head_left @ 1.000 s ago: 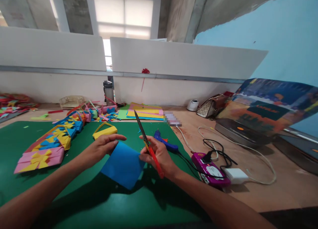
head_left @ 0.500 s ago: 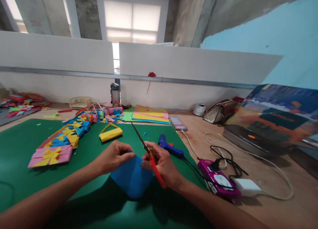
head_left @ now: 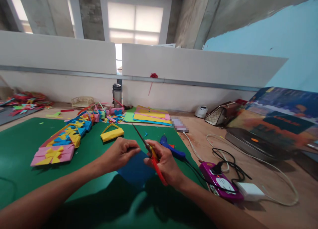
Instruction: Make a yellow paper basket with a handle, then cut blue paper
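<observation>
A piece of blue paper (head_left: 136, 169) hangs over the green mat, its upper edge pinched in my left hand (head_left: 121, 153). My right hand (head_left: 166, 159) is closed around scissors (head_left: 158, 171) with red handles, their blades pointing up and to the left, away from the paper. The right fingertips lie by the paper's right edge; whether they grip it I cannot tell. Beyond my left hand is a small yellow folded-paper bag (head_left: 113, 135). Just past my right hand lies a blue glue gun (head_left: 172, 148).
Folded paper bags with bows (head_left: 53, 155) line the left of the green mat (head_left: 20, 139). Coloured sheets (head_left: 151, 115) and a grey bottle (head_left: 117, 94) stand at the back. To the right are a purple power strip (head_left: 220, 182), cables and a dark case (head_left: 250, 146).
My left hand has moved slightly right and the blue paper has tilted, now looking darker. The scissors stay in my right hand. The whole view has shifted a little.
</observation>
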`<state>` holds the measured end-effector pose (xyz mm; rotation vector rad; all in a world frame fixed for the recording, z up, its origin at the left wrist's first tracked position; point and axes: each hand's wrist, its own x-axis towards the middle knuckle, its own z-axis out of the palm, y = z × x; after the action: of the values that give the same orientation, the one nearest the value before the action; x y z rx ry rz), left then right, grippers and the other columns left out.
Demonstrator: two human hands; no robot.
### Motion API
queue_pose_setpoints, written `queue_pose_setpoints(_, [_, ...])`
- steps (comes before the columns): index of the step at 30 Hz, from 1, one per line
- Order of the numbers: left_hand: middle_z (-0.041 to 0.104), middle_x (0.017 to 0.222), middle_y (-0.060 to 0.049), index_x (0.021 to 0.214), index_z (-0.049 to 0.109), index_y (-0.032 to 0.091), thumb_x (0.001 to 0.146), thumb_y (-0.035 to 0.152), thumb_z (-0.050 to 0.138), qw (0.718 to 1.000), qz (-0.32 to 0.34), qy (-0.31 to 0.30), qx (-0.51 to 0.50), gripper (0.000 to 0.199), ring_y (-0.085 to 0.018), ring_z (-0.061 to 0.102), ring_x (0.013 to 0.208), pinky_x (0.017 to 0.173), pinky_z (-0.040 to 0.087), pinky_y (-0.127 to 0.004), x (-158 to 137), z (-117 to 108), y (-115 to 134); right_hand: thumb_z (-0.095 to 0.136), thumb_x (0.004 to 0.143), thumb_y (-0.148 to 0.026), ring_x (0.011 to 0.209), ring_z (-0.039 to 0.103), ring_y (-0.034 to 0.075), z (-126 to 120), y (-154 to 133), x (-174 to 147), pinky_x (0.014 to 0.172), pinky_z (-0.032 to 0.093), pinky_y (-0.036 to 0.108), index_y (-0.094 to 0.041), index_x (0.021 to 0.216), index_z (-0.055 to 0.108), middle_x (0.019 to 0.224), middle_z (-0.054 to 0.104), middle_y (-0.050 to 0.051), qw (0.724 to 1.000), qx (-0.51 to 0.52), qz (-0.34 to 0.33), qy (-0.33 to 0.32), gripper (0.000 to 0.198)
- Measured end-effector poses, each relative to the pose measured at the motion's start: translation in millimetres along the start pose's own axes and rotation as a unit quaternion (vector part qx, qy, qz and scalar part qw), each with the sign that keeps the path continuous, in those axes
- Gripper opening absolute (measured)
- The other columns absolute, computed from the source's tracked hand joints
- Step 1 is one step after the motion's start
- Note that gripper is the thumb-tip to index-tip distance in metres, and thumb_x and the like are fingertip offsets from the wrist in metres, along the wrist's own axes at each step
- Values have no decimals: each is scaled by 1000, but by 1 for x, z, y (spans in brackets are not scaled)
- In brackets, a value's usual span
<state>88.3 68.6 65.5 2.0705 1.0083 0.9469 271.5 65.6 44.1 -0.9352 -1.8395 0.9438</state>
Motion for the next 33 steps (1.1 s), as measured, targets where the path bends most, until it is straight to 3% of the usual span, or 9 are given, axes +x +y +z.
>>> queue_pose_setpoints(3, [41, 51, 5, 60, 56, 13, 79, 32, 50, 1000, -15, 3, -7, 27, -7, 35, 49, 45, 26, -19, 5, -7, -4, 65, 66, -19, 63, 47, 11, -1, 1, 1, 58, 40, 23, -22, 105, 57, 73, 52, -3, 999, 16, 1, 29, 40])
queue_pose_setpoints(6, [52, 59, 2, 71, 58, 13, 77, 41, 54, 988, -64, 65, -124, 29, -9, 45, 54, 48, 32, -19, 8, -11, -11, 66, 66, -21, 60, 46, 10, -3, 2, 2, 54, 39, 21, -22, 106, 55, 71, 50, -3, 996, 51, 15, 78, 42])
queue_pose_setpoints(9, [63, 82, -5, 93, 58, 13, 70, 54, 59, 923, -124, 129, -341, 46, -16, 58, 72, 60, 45, -23, 7, -6, -20, 68, 65, -25, 56, 43, 9, -7, -1, 4, 49, 37, 20, -22, 107, 53, 68, 47, -4, 986, 73, 28, 146, 46])
queue_pose_setpoints(11, [65, 90, -9, 99, 57, 14, 64, 61, 60, 867, -154, 114, -460, 59, -20, 61, 77, 64, 49, -29, 3, 3, -23, 69, 65, -28, 53, 42, 8, -8, -4, 5, 47, 36, 20, -20, 107, 52, 68, 47, -5, 979, 79, 26, 184, 46])
queue_pose_setpoints(13, [67, 92, -11, 101, 58, 14, 61, 61, 63, 840, -163, 70, -513, 62, -23, 63, 82, 68, 51, -33, -2, 15, -25, 69, 65, -29, 51, 40, 7, -8, -6, 5, 46, 35, 19, -20, 107, 52, 68, 47, -5, 975, 88, 20, 204, 46])
queue_pose_setpoints(18, [70, 83, -11, 94, 61, 10, 64, 38, 72, 839, -208, 105, -491, 43, -23, 66, 72, 67, 53, -34, -6, 39, -25, 69, 64, -27, 48, 39, 5, -3, -2, 6, 44, 33, 18, -21, 104, 51, 65, 46, -7, 971, 119, 21, 207, 45])
queue_pose_setpoints(23, [70, 76, -9, 90, 61, 10, 66, 30, 71, 836, -210, 142, -487, 33, -21, 66, 65, 61, 53, -32, -3, 42, -33, 70, 63, -25, 51, 44, 6, -1, 5, 9, 49, 37, 18, -21, 101, 53, 63, 49, -8, 971, 118, 13, 209, 42])
queue_pose_setpoints(28, [70, 72, -7, 87, 60, 11, 73, 20, 64, 819, -185, 184, -511, 16, -19, 66, 61, 57, 53, -29, 6, 17, -38, 65, 70, -39, 53, 53, 10, -9, 0, 6, 54, 45, 25, -20, 111, 49, 61, 53, -6, 978, 134, 25, 158, 48])
queue_pose_setpoints(33, [70, 70, -7, 90, 59, 11, 78, 11, 55, 798, -178, 217, -534, 12, -18, 66, 59, 57, 54, -28, 13, -24, -40, 64, 70, -47, 50, 49, 10, -8, -9, -9, 50, 42, 25, -18, 109, 54, 61, 52, -4, 992, 105, 29, 64, 50])
